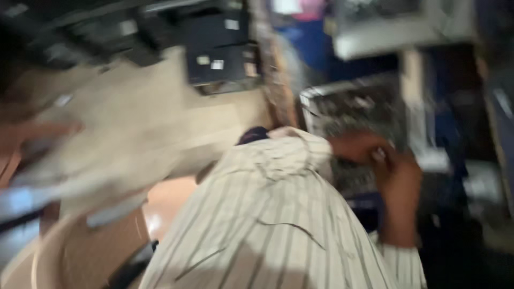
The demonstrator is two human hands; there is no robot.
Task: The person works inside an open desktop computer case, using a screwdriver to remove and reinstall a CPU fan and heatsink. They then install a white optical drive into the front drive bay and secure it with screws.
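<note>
The picture is heavily blurred by motion. My left arm, in a cream sleeve with dark stripes (267, 214), reaches forward across the middle. My left hand (357, 147) lies on or just above a dark grey speckled object (353, 107) with a pale rim. My right hand (399, 179) rises from a striped cuff at the lower right, and its fingertips meet the left hand. Blur hides whether either hand grips anything.
A beige sheet or cloth (134, 128) covers the left half, with a blurred hand-like shape (37, 134) at its left edge. Black boxes with pale labels (217, 51) stand at the top. A pale grey cabinet (391, 27) is upper right, a brown curved surface (80, 251) lower left.
</note>
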